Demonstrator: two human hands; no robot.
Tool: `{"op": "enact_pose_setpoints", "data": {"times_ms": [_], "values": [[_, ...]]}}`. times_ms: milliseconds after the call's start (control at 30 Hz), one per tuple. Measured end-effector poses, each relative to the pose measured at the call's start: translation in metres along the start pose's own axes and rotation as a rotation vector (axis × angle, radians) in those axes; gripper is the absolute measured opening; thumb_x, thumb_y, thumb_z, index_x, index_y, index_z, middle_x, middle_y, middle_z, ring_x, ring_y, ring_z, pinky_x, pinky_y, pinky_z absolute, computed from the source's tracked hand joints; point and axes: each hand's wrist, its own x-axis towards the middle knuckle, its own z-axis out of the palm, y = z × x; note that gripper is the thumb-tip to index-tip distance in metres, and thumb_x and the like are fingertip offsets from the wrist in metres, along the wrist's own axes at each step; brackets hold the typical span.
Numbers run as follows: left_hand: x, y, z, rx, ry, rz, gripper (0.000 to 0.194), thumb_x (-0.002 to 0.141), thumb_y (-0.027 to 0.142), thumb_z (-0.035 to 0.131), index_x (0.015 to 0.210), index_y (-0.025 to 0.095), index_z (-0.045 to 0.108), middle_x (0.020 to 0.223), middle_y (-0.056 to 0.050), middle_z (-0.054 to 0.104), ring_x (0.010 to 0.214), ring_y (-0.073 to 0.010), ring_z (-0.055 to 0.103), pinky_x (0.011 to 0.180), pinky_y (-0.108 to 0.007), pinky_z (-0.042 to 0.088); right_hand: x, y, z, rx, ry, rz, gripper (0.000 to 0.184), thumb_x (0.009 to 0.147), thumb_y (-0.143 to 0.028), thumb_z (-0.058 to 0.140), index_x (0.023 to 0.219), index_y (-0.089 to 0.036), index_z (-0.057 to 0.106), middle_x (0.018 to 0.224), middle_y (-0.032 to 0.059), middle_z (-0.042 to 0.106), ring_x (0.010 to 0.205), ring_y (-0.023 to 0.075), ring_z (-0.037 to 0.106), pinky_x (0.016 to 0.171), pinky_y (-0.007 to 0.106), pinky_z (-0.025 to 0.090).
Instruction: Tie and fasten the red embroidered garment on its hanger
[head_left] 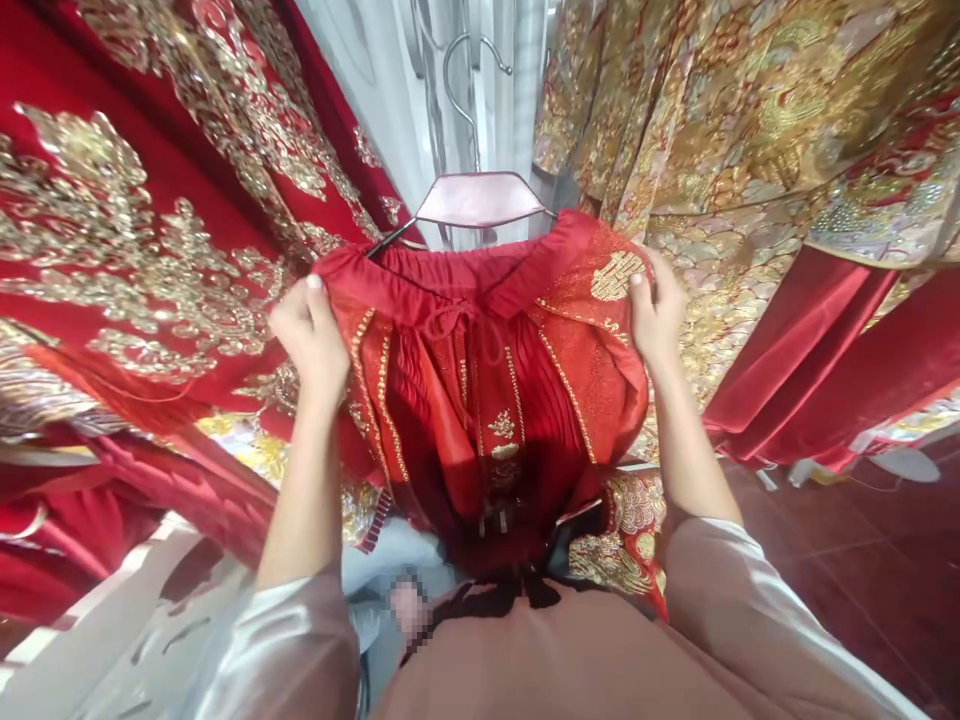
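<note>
A red pleated skirt [551,385] with gold embroidery is spread between my hands in front of my body. Its gathered waistband has a thin red drawstring [454,318] tied in a bow at the middle. My left hand [313,335] is closed on the left end of the waistband, thumb on top. At the opposite end, beside a round gold emblem, my right hand [658,308] pinches the fabric. A metal hanger [480,198] with a pale centre panel and a hook pointing up stands behind the waistband; its lower ends pass behind the skirt.
Red garments with gold sequins [142,240] hang close on my left. To the right hangs gold embroidered clothing [720,130] with red velvet [795,370] below it. A shiny metal post [435,90] rises behind the hanger. Dark red floor tiles [847,560] show at lower right.
</note>
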Motion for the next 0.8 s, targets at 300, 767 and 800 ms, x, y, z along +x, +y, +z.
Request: {"op": "enact_pose_setpoints", "data": {"times_ms": [300, 767, 800], "values": [[-0.036, 0.015, -0.014, 0.312, -0.108, 0.287, 0.073, 0.069, 0.061, 0.067, 0.122, 0.015, 0.047, 0.127, -0.017, 0.048, 0.118, -0.0354, 0.041, 0.102, -0.05, 0.028, -0.084, -0.034, -0.035, -0.332, -0.203, 0.074, 0.037, 0.084, -0.033, 0.045, 0.117, -0.018, 0.052, 0.096, 0.0123, 0.061, 0.082, 0.0254, 0.06, 0.069, 0.038, 0.048], [0.06, 0.013, -0.016, -0.107, -0.617, -0.004, 0.03, 0.078, 0.041, 0.064, 0.059, 0.022, 0.052, 0.052, 0.005, 0.036, 0.075, -0.0146, 0.046, 0.082, -0.026, 0.038, 0.015, -0.013, -0.039, -0.011, -0.227, -0.038, 0.053, 0.086, -0.058, 0.039, 0.122, -0.023, 0.056, 0.114, 0.0104, 0.063, 0.111, 0.0264, 0.056, 0.09, 0.042, 0.045], [0.058, 0.016, -0.011, -0.105, -0.577, -0.011, 0.036, 0.08, 0.04, 0.063, 0.054, 0.023, 0.045, 0.052, 0.004, 0.032, 0.074, -0.0139, 0.045, 0.082, -0.025, 0.038, 0.024, -0.011, -0.032, 0.019, -0.275, -0.048, 0.056, 0.087, -0.06, 0.036, 0.125, -0.023, 0.055, 0.118, 0.0099, 0.062, 0.116, 0.0261, 0.053, 0.092, 0.042, 0.044]]}}
